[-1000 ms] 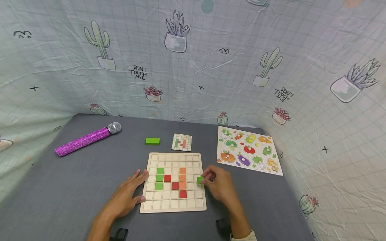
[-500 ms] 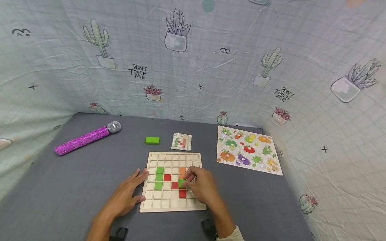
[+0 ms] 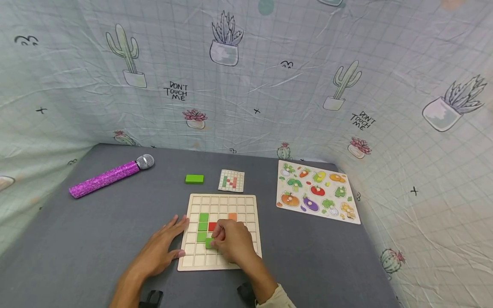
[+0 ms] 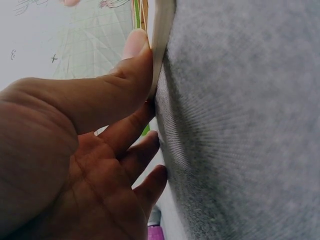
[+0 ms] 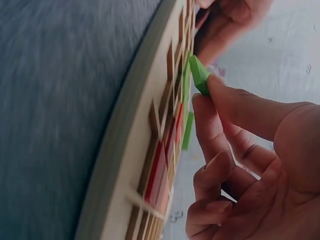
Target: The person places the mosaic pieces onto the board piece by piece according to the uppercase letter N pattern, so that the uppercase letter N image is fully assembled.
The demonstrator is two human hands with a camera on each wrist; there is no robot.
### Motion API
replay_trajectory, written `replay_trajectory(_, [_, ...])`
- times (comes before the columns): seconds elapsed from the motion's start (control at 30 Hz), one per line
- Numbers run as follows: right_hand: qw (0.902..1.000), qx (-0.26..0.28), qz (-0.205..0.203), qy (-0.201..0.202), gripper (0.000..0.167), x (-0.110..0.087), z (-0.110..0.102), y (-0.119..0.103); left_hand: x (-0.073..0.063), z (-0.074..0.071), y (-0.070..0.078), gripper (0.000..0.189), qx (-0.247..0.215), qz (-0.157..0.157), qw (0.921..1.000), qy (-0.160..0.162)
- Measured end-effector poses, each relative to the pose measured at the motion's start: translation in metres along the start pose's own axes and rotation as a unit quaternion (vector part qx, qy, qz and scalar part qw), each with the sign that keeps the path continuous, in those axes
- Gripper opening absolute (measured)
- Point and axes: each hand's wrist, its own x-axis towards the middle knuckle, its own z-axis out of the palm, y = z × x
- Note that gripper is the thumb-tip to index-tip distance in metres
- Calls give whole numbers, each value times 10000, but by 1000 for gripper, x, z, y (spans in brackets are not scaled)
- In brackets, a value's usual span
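Observation:
A square wooden grid board (image 3: 190, 260) lies on the dark table, with a column of green tiles (image 3: 202, 226), a red tile (image 3: 212, 226) and an orange tile (image 3: 232, 216) showing in its cells. My right hand (image 3: 235, 244) is over the board and hides several cells. Between its thumb and index finger it pinches a green tile (image 5: 200, 75), which in the right wrist view is tilted just off the grid, close to the green column. My left hand (image 3: 159, 248) rests against the board's left edge, fingers spread, with the thumb (image 4: 135, 55) touching the side.
Behind the board lie a green block (image 3: 194, 179) and a small pattern card (image 3: 231, 181). A purple glitter microphone (image 3: 111, 177) is at the back left. To the right lies a vegetable puzzle board (image 3: 285, 184). A cactus-print cloth (image 3: 239, 85) hangs behind the table.
My right hand has carried the green tile leftward, from the board's right edge across the grid to just below the green column. The left hand has stayed at the left edge.

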Motion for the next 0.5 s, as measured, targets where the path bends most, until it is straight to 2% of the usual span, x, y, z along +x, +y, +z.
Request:
replay_trajectory(0.27, [9994,-331,-61,-16,31,5,18,-9,-1,-1,1,85,-9,4,10000,-18])
replay_trajectory(0.5, [9980,-625,55,-82,31,5,23,-15,-1,0,2,84,63,111,9999,89])
